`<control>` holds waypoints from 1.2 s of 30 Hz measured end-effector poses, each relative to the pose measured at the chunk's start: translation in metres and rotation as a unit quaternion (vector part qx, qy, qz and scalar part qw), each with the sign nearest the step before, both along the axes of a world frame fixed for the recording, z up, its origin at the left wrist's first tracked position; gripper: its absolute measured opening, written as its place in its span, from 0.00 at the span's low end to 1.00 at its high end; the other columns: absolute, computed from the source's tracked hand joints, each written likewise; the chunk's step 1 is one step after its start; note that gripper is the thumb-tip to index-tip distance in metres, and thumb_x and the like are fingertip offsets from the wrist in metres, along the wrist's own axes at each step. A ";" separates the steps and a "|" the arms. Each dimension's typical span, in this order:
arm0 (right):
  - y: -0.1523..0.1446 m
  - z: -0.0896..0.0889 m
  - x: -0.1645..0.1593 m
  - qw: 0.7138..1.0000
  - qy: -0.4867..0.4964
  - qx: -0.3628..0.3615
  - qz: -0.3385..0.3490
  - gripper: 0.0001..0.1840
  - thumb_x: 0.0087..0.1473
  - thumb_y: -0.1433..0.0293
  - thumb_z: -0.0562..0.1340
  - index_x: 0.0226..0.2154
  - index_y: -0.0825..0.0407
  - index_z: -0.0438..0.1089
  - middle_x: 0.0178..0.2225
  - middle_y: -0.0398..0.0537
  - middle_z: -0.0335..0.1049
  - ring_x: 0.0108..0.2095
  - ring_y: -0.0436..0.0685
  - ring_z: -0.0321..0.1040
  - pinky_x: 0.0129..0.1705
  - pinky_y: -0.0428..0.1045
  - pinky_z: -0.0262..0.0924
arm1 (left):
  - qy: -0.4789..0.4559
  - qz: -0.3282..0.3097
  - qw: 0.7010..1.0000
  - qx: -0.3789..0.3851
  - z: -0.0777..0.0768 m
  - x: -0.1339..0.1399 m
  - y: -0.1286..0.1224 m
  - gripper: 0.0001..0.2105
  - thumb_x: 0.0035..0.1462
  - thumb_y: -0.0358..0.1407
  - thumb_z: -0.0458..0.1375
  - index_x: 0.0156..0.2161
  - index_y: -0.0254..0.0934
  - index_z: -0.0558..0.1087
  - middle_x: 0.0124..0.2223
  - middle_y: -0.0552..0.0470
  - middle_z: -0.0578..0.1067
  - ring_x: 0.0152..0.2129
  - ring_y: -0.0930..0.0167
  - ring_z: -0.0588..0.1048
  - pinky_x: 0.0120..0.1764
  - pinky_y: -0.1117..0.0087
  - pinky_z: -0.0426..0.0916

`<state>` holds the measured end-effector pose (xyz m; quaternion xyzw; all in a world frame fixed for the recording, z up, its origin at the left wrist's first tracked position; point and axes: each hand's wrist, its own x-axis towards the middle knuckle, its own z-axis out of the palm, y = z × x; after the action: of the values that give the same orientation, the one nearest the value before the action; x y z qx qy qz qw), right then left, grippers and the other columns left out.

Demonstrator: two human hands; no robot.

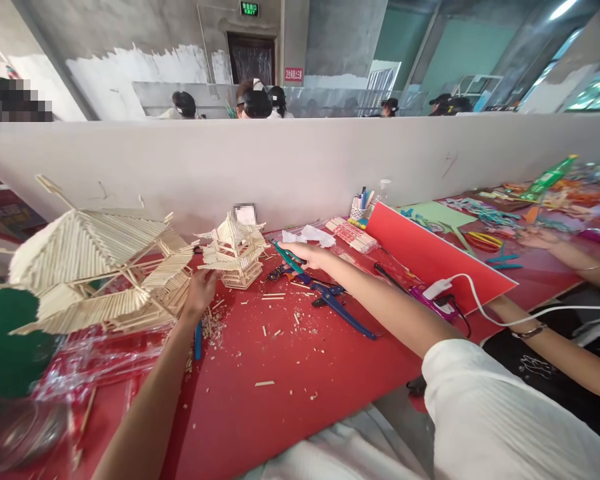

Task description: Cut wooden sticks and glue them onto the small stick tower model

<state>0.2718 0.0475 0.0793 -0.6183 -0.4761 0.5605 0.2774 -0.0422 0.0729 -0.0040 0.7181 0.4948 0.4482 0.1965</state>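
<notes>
A small pagoda model (237, 257) made of pale wooden sticks stands upright on the red tabletop. My left hand (201, 291) grips its lower left edge, fingers closed there and partly hidden. In my right hand (310, 253), just right of the model, is a teal-handled pair of pliers (289, 259); its narrow tip points left towards the roof, and the fingers are wrapped round the handles. Below that hand lies a dark blue hand cutter (343, 310). Short stick offcuts (273, 296) and crumbs are scattered in front of the model.
A larger stick-built pavilion (100, 260) fills the left side, above crumpled clear plastic (100, 367). Behind my right hand are bundled sticks (351, 235) and a pen holder (361, 205). A red board (430, 257) leans at right, beside a co-worker's arm (560, 347). A white partition (300, 167) runs behind.
</notes>
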 end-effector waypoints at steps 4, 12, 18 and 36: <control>0.002 0.003 -0.005 1.000 -0.019 0.001 0.014 0.22 0.66 0.49 0.55 0.36 0.50 0.67 0.25 0.43 0.69 0.25 0.52 0.70 0.26 0.49 0.71 | -0.006 -0.006 1.000 0.000 0.000 0.000 0.000 0.19 0.56 0.52 0.53 0.28 0.37 0.71 0.30 0.46 0.78 0.33 0.62 0.76 0.42 0.63 0.71; 0.005 0.005 -0.010 0.999 -0.035 0.011 0.029 0.23 0.65 0.47 0.55 0.42 0.49 0.67 0.28 0.44 0.71 0.25 0.53 0.70 0.27 0.51 0.73 | 0.004 -0.009 1.000 0.005 0.000 -0.002 0.001 0.19 0.57 0.52 0.54 0.28 0.38 0.71 0.28 0.49 0.77 0.31 0.64 0.75 0.40 0.65 0.71; 0.003 0.004 -0.011 0.999 -0.010 0.018 0.027 0.22 0.66 0.48 0.54 0.41 0.49 0.67 0.29 0.44 0.71 0.27 0.54 0.71 0.31 0.54 0.75 | -0.014 -0.010 1.000 0.010 -0.001 -0.001 0.001 0.20 0.57 0.53 0.55 0.25 0.38 0.69 0.25 0.50 0.75 0.30 0.64 0.74 0.37 0.65 0.70; -0.006 0.020 -0.021 0.996 -0.029 -0.011 0.088 0.29 0.67 0.45 0.46 0.36 0.51 0.67 0.23 0.50 0.74 0.23 0.58 0.73 0.25 0.50 0.69 | -0.030 -0.011 0.999 0.024 -0.002 0.001 0.001 0.22 0.56 0.55 0.56 0.24 0.38 0.71 0.23 0.52 0.73 0.24 0.67 0.71 0.32 0.68 0.68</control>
<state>0.2506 0.0412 0.0990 -0.5927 -0.5302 0.5699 0.2067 -0.0414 0.0736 -0.0058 0.7146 0.4693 0.4791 0.1988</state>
